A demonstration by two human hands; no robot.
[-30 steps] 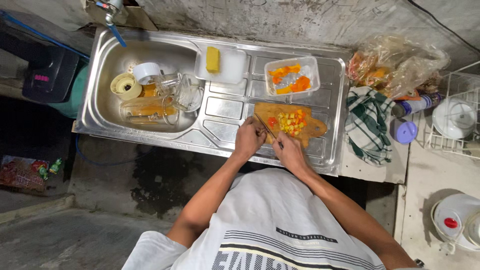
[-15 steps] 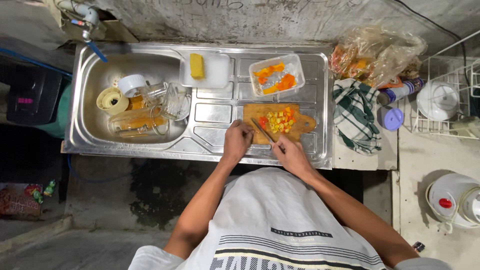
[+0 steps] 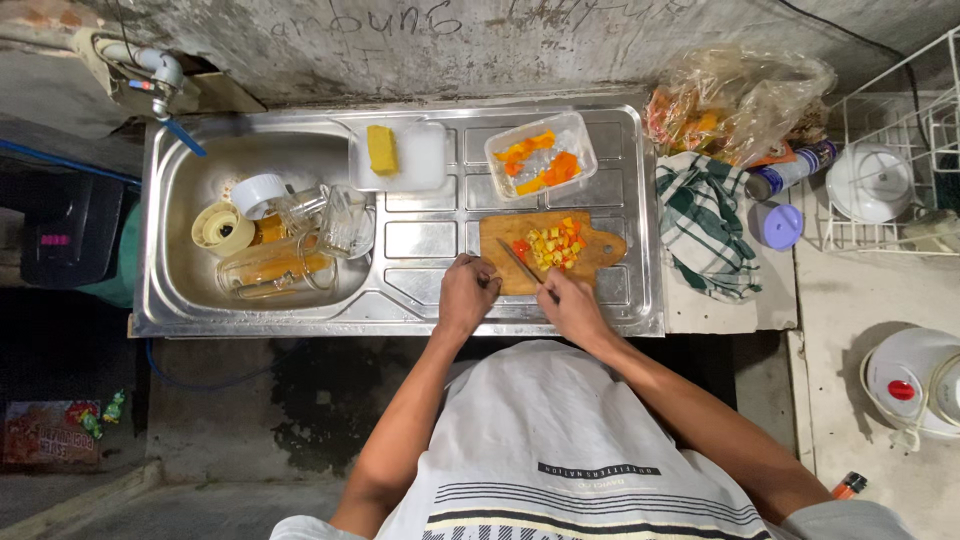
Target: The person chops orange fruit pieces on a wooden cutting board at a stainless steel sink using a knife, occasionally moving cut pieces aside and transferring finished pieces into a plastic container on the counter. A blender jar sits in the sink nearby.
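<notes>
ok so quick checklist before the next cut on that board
1. Knife held in the right hand: ok, blade angled across the near left part of the board.
2. Left hand steadying at the board's left edge: ok, though whether the fingertips are out of the blade's path: cannot tell.
3. Wooden cutting board flat on the sink drainboard: ok.
4. Diced yellow and red pieces heaped mid-board, away from the edge: ok.
5. Plastic tub with orange slices within reach behind the board: ok.
6. Piece under the blade: cannot tell, hidden by the hands.
</notes>
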